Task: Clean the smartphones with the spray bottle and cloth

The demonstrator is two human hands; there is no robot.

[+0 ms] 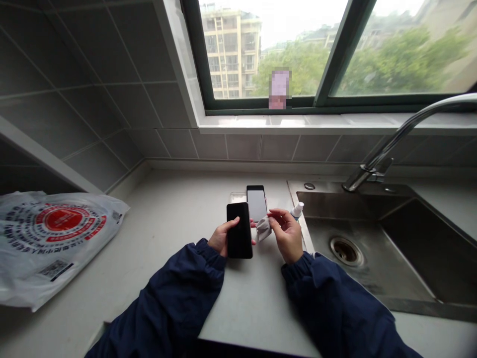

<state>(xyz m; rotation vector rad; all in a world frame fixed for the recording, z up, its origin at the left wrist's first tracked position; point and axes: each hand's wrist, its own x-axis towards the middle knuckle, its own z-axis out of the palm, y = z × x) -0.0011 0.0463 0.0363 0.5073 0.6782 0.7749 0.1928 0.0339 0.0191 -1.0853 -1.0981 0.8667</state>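
Observation:
My left hand is wrapped round a black phone, thumb on its dark screen and fingertips showing at its right edge. Between the fingertips of my right hand hangs a light grey cloth, just right of the phone. Behind them a second phone with a pale screen lies on the counter, next to a clear case partly hidden by the held phone. A small bottle with a white cap stands beyond my right hand, by the sink's edge.
On the right is a steel sink with a chrome faucet over it. A white plastic bag with red print lies at the left on the pale counter. A tiled wall and window are at the back.

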